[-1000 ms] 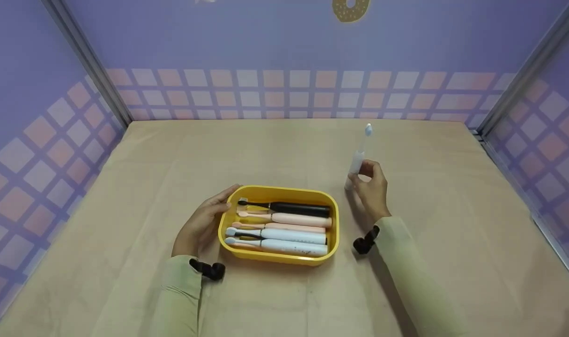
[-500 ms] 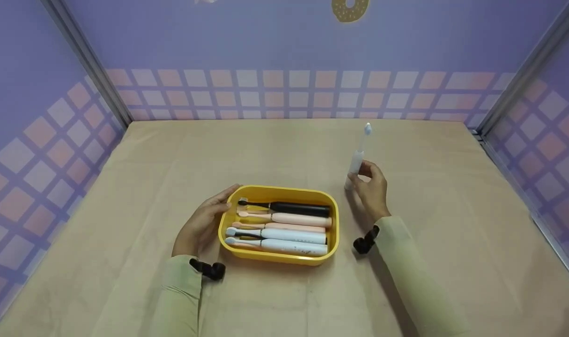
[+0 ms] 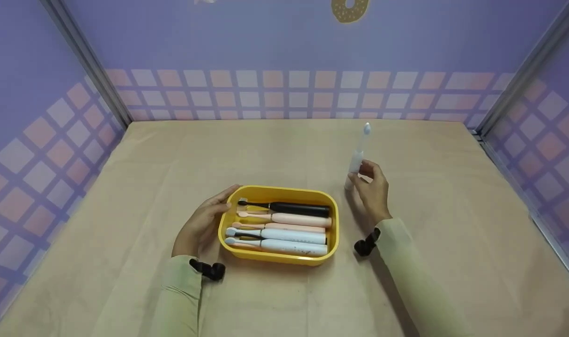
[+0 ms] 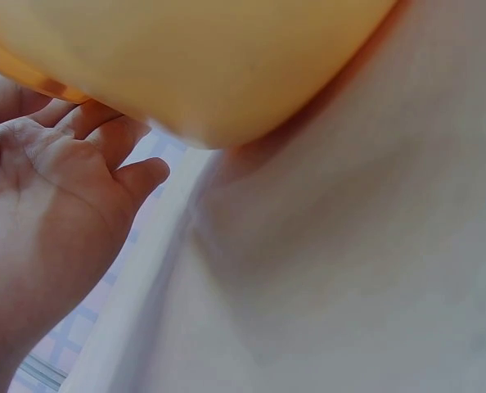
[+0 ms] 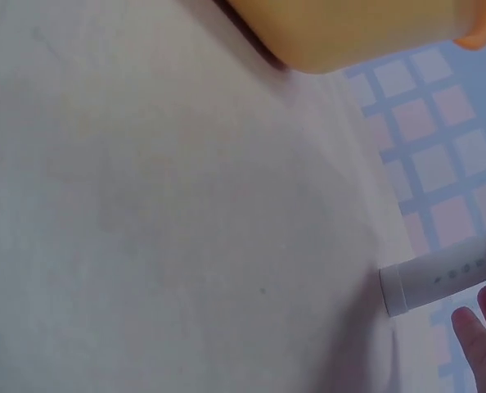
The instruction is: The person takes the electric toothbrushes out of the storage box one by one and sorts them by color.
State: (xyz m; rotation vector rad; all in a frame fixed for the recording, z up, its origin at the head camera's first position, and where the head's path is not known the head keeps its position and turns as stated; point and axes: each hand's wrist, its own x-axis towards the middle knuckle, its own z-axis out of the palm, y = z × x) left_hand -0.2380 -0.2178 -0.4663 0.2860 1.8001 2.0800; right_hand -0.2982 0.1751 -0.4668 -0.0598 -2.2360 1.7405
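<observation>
Pinching a white toothbrush [image 3: 356, 162] right of the frame's centre, the right hand [image 3: 373, 188] is probably handling something light, stiff and slick, best held mid-handle; the left hand [image 3: 201, 223] is gripping a yellow box [image 3: 276, 257].

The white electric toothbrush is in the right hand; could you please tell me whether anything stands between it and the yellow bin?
Nothing visible stands between the white electric toothbrush, pinched by the right hand, and the yellow bin: just bare tablecloth in the gap. Only the bin's own raised rim might need clearing.
</observation>
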